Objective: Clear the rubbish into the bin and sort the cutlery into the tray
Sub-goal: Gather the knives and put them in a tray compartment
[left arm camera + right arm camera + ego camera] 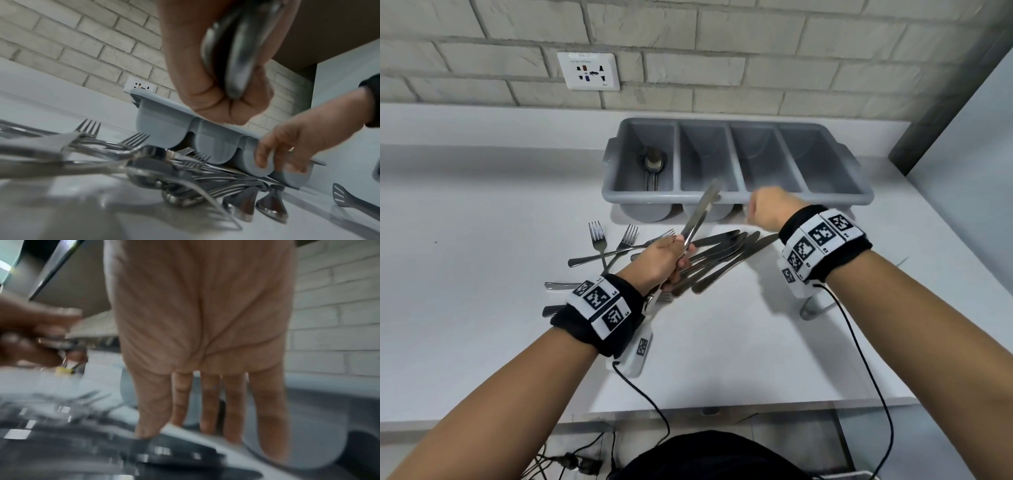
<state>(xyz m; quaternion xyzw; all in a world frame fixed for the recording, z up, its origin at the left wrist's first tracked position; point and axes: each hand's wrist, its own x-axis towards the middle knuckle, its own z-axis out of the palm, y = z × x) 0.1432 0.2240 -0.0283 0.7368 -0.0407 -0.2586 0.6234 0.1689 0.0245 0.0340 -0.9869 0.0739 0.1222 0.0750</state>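
I see a white desk running back to a wall of pale painted brick; a white socket plate sits low on that wall, left of centre; a grey upright panel closes the right end; black cables hang past the desk's near edge; grey slotted tongs lie on the desk at the right in my left wrist view.

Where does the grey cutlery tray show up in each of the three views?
Head: cutlery tray upper centre, against the brick wall.
Left wrist: tray's underside, centre right, partly behind the left hand.
Right wrist: blurred grey wall, lower right, behind the right hand fingers.
Shared landmark: the brick wall.
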